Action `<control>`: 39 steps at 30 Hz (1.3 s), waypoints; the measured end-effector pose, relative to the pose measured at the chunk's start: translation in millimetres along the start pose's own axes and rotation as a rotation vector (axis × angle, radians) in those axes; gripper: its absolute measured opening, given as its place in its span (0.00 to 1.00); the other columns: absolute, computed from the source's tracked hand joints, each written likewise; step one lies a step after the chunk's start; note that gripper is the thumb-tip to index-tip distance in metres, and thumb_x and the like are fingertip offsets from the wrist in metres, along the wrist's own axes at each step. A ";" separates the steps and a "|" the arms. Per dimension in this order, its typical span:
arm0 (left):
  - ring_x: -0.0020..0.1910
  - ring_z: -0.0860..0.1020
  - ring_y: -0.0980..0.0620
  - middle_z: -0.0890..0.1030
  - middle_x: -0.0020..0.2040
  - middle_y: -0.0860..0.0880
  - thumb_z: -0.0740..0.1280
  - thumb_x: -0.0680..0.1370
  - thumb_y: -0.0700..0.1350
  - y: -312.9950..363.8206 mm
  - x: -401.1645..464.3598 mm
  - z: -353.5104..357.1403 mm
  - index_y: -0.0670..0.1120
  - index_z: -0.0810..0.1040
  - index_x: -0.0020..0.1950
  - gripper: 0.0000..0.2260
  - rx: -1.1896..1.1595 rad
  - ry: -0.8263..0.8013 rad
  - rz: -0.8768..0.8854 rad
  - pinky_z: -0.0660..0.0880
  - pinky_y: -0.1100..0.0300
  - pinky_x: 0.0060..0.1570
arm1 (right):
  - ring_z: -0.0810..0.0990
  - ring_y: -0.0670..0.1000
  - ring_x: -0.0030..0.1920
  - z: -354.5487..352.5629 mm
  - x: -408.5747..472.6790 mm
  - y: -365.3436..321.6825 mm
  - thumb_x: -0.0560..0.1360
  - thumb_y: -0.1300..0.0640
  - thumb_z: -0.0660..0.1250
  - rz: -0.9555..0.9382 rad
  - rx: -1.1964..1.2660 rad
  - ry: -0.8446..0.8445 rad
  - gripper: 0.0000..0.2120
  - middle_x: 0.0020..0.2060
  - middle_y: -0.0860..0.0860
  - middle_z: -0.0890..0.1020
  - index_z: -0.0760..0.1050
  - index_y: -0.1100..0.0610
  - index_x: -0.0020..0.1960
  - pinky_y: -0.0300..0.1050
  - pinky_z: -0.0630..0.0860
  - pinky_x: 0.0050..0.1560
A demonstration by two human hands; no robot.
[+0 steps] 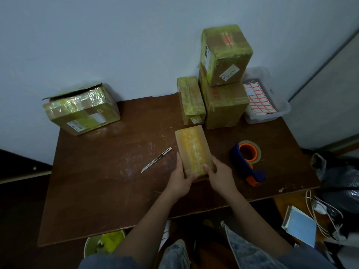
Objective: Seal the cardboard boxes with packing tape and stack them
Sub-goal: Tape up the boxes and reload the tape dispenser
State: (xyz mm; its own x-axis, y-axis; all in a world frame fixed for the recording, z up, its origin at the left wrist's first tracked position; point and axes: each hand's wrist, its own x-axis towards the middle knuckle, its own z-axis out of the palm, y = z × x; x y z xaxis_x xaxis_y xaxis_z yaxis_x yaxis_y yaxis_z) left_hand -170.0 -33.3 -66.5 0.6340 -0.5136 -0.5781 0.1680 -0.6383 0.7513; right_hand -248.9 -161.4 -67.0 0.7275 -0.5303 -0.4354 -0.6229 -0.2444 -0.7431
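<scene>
Brown wood makes up the desk [97, 191], and the small taped box [193, 150] near its middle serves as the landmark. Far left of that box, against the wall, sits a large box [81, 109] wrapped in glossy tape, one top flap raised; its label is too blurred to read. Just left of the small box lies a utility knife [156, 159], blade out, apart from everything else.

The left hand [179, 179] grips the small box at its near left edge, fingers curled along the side and thumb on the near end. The right hand [217, 173] grips the near right corner, thumb on top, its other fingers hidden behind the box. The box's near end is covered by both hands.

Behind the small box stands a narrow taped box [191, 100]. Right of that, a stack of two boxes [223, 78] hides part of a clear plastic bin [272, 111] holding a sheet of red-bordered labels [259, 100].

Right of the small box rests a tape dispenser [247, 160] with an orange core. Clutter beyond the desk's right edge is dim and hard to make out.
</scene>
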 end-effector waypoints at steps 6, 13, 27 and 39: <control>0.71 0.66 0.46 0.63 0.76 0.46 0.66 0.80 0.44 13.1 5.9 6.9 0.47 0.32 0.78 0.44 0.072 0.083 0.007 0.63 0.61 0.61 | 0.71 0.53 0.69 -10.9 20.6 -3.4 0.83 0.53 0.56 0.047 0.043 -0.063 0.23 0.72 0.53 0.70 0.61 0.53 0.77 0.56 0.74 0.66; 0.77 0.54 0.49 0.53 0.79 0.49 0.68 0.78 0.48 16.8 1.6 6.8 0.48 0.43 0.80 0.41 0.237 0.217 0.125 0.59 0.48 0.74 | 0.79 0.53 0.58 -50.9 10.9 18.3 0.81 0.59 0.62 0.029 -0.149 0.354 0.16 0.59 0.54 0.80 0.73 0.58 0.68 0.47 0.76 0.57; 0.77 0.57 0.56 0.62 0.77 0.55 0.67 0.79 0.46 17.8 4.4 16.0 0.50 0.66 0.75 0.25 0.634 0.243 0.331 0.59 0.58 0.73 | 0.62 0.58 0.71 -78.7 41.1 35.8 0.77 0.48 0.67 0.266 -0.737 0.142 0.12 0.57 0.54 0.78 0.75 0.55 0.55 0.55 0.63 0.69; 0.76 0.59 0.53 0.59 0.77 0.59 0.66 0.79 0.47 35.2 1.4 13.1 0.52 0.64 0.76 0.26 0.746 0.185 0.234 0.65 0.54 0.70 | 0.75 0.53 0.56 -73.9 45.1 44.8 0.80 0.50 0.64 0.161 -0.756 0.162 0.09 0.52 0.53 0.78 0.74 0.54 0.54 0.49 0.76 0.52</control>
State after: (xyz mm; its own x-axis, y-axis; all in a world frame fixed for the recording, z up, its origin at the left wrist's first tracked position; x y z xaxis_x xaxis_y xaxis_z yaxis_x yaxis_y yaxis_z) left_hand -173.2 -64.0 -45.1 0.7161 -0.6197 -0.3211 -0.4920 -0.7745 0.3975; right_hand -265.3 -256.2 -82.4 0.5974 -0.7031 -0.3858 -0.7855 -0.6099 -0.1048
